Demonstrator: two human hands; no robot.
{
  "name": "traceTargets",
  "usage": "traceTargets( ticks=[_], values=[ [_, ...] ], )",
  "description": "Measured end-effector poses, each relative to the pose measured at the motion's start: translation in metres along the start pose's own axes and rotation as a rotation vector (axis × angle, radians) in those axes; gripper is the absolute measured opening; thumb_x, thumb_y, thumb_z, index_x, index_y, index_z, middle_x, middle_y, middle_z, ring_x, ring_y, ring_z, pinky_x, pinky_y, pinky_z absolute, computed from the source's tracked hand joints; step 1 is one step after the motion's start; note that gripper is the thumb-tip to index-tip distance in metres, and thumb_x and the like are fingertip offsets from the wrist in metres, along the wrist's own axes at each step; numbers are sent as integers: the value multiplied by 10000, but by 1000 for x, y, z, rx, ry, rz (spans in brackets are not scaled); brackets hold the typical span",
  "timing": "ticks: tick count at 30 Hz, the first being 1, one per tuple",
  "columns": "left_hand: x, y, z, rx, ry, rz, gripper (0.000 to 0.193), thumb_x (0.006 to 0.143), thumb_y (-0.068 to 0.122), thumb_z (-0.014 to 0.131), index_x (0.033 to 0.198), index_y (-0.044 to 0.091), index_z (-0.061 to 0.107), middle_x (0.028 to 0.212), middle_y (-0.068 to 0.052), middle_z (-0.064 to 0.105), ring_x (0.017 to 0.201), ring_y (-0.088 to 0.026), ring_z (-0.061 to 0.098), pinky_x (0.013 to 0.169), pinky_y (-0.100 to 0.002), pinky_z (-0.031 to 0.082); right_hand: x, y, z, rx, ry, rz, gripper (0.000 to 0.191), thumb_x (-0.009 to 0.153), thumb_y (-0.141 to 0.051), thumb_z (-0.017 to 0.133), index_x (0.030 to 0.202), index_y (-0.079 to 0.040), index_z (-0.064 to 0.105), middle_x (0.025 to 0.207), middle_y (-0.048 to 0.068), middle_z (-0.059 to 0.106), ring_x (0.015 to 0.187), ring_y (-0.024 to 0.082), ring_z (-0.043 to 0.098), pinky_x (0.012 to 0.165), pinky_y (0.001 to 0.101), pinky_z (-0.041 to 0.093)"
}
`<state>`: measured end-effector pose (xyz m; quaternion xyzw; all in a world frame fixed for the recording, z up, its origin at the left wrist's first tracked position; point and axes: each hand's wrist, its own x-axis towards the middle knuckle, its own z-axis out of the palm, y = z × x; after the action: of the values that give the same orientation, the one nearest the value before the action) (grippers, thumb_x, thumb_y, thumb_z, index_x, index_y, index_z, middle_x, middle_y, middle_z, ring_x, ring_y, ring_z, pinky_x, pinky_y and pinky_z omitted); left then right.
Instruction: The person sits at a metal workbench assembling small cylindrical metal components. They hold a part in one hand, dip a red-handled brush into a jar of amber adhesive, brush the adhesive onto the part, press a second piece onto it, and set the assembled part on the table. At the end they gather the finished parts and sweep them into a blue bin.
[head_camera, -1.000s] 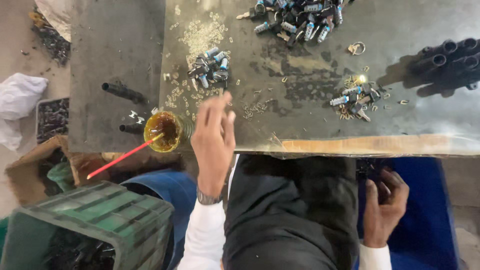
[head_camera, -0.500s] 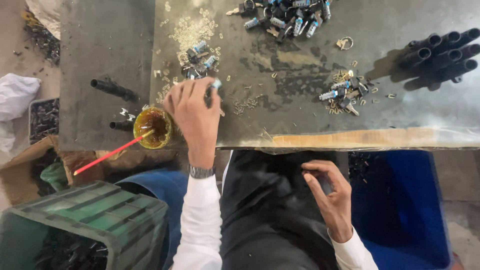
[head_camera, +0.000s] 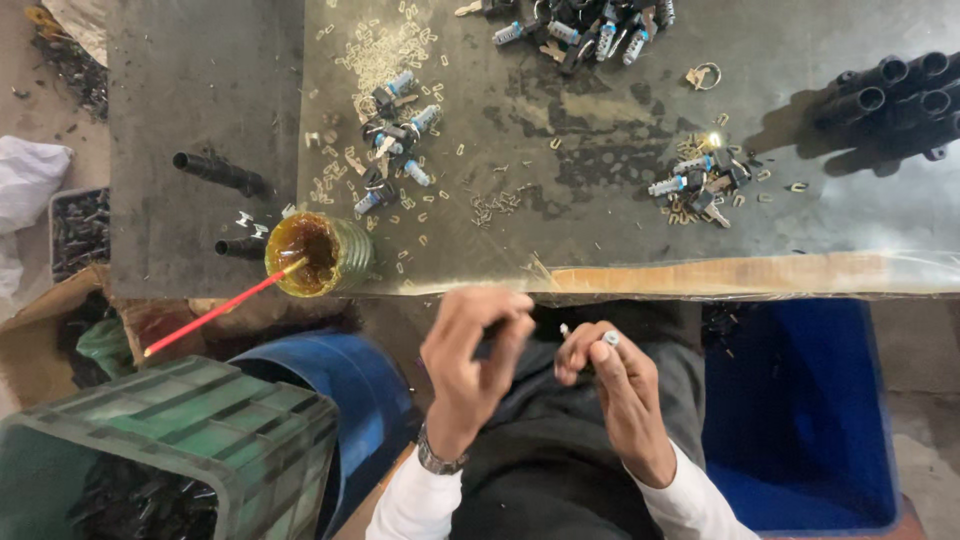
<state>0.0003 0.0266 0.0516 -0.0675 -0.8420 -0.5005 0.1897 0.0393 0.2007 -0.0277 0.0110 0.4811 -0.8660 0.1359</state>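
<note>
My left hand (head_camera: 470, 362) is raised over my lap just below the table's front edge, its fingers pinched around a small dark part that I can hardly make out. My right hand (head_camera: 615, 385) sits close beside it, holding a small silver lock cylinder at its fingertips. The two hands are a few centimetres apart. On the dark table (head_camera: 600, 230) above them lie a cluster of small blue-tipped lock cylinders (head_camera: 395, 140) and a smaller cluster (head_camera: 700, 185) to the right.
A jar of amber grease (head_camera: 315, 255) with a red stick (head_camera: 215, 312) stands at the table's front left. A bigger pile of cylinders (head_camera: 580, 25) lies at the far edge, black tubes (head_camera: 890, 100) at the right. A green crate (head_camera: 170, 450) and blue bins (head_camera: 800, 420) flank my lap.
My left hand has drawn back from the table near the grease jar down to my lap. My right hand has risen and moved left to meet it.
</note>
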Motion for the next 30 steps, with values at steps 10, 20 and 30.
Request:
traceTargets(
  ticks=[10,20,30],
  values=[
    [7,-43,2,472,-301,147,500,898,360,766,1343,145,688,1204,-2,604,1103,-196,559,1004,-412,361,-14,-42,3,-1062,-396,-305,342,848,-129,667,1189,-116,696,1452,149,621,1442,399,445,1153,476,336],
    [12,-54,7,470,-288,169,405,950,401,736,1227,124,632,1147,-37,570,1074,-225,552,996,-419,366,-18,-4,-13,-727,-29,437,189,1042,-145,642,1045,17,737,785,128,586,747,211,523,715,377,423],
    [8,-52,-11,389,-292,246,182,954,162,759,1102,134,656,1089,13,612,1020,-173,590,980,-376,380,-5,-23,6,-531,-57,164,312,1030,-114,479,1237,51,643,968,83,681,942,164,619,916,268,468]
  ],
)
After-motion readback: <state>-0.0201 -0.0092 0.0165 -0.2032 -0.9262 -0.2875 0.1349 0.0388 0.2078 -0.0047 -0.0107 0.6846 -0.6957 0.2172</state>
